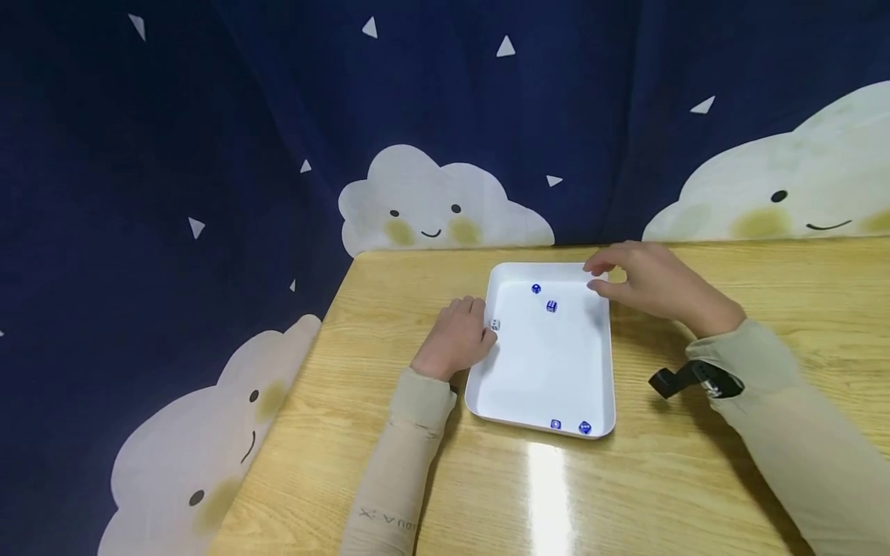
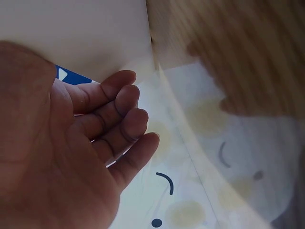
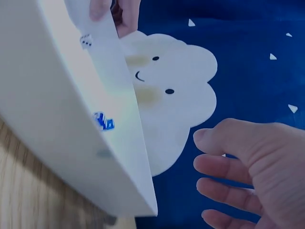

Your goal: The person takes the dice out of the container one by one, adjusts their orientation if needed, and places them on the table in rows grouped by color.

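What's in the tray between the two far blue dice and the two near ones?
In the head view, only bare floor of the white tray lies between the far blue dice and the near blue dice. The white die is off left.

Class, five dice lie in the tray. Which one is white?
The white die beside the left hand's thumb, near the tray's left wall; it has dark pips, whereas the other four dice are blue.

navy cloth (image 1: 208, 100) behind a pale wooden table (image 1: 327, 440), printed white triangles (image 1: 506, 48), smiling white clouds (image 1: 427, 185) with yellow cheeks (image 1: 464, 230), bright glare (image 1: 549, 494) on the table
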Action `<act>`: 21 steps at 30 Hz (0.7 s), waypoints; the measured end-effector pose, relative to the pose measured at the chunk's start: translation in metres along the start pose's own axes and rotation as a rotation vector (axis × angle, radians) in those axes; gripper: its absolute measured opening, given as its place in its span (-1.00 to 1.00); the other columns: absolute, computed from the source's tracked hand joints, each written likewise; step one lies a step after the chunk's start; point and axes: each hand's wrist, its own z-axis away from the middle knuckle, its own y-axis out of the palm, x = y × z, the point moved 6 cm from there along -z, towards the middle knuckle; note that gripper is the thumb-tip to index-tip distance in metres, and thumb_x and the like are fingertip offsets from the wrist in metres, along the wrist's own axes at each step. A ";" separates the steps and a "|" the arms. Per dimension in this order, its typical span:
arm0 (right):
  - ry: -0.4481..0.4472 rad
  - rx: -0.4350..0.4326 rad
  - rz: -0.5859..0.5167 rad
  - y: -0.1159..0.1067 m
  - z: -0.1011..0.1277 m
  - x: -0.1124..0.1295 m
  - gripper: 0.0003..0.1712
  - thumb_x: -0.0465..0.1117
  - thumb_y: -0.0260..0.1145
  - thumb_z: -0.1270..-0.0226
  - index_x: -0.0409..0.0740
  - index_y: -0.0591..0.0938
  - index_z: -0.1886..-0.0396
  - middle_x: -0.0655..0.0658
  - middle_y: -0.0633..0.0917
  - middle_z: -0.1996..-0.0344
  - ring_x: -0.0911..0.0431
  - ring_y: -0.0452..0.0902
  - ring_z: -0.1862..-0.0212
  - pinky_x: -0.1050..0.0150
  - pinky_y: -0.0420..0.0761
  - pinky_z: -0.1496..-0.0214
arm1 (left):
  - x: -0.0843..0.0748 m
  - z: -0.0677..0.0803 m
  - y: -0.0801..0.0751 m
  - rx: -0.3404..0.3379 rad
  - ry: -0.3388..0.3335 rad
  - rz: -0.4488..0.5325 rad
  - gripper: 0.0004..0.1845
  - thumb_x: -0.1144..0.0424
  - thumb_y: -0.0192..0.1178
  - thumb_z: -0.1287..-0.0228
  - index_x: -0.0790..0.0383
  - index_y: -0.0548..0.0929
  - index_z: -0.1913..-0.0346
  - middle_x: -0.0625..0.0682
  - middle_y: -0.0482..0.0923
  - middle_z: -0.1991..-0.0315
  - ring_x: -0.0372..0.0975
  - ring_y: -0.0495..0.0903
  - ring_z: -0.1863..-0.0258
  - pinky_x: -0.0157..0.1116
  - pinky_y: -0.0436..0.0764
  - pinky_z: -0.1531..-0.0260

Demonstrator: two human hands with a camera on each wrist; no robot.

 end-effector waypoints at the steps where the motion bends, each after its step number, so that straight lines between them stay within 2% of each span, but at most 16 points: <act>1: -0.006 0.000 0.000 0.000 -0.002 0.003 -0.63 -0.09 0.43 -0.35 -0.13 0.74 -0.09 -0.18 0.80 0.04 -0.09 0.68 -0.04 -0.11 0.64 -0.15 | 0.000 0.000 -0.001 -0.004 0.001 -0.003 -0.71 0.16 -0.05 -0.44 0.34 0.51 0.05 0.11 0.50 0.24 -0.08 0.38 0.28 -0.22 0.44 0.21; 9: -0.086 -0.006 -0.025 0.008 -0.018 0.025 -0.68 -0.13 0.44 -0.32 -0.11 0.76 -0.04 -0.14 0.82 0.07 -0.07 0.72 -0.02 -0.07 0.68 -0.13 | 0.002 -0.001 0.001 -0.001 0.001 -0.018 -0.68 0.14 -0.06 -0.44 0.33 0.52 0.02 0.10 0.51 0.23 -0.10 0.40 0.27 -0.24 0.44 0.21; 16: -0.105 0.005 -0.074 0.021 -0.031 0.038 -0.69 -0.15 0.46 -0.30 -0.12 0.77 -0.01 -0.12 0.83 0.08 -0.03 0.74 0.01 -0.05 0.71 -0.12 | 0.002 -0.002 0.000 -0.010 0.006 -0.016 -0.70 0.15 -0.05 -0.44 0.34 0.51 0.04 0.10 0.51 0.23 -0.08 0.42 0.26 -0.22 0.47 0.18; 21: -0.152 0.001 -0.105 0.032 -0.042 0.046 -0.71 -0.16 0.46 -0.30 -0.14 0.78 0.02 -0.11 0.84 0.13 0.00 0.74 0.06 -0.02 0.71 -0.08 | 0.002 -0.002 0.000 -0.006 0.004 -0.015 -0.69 0.15 -0.04 -0.43 0.34 0.51 0.03 0.11 0.53 0.20 -0.06 0.46 0.21 -0.17 0.52 0.12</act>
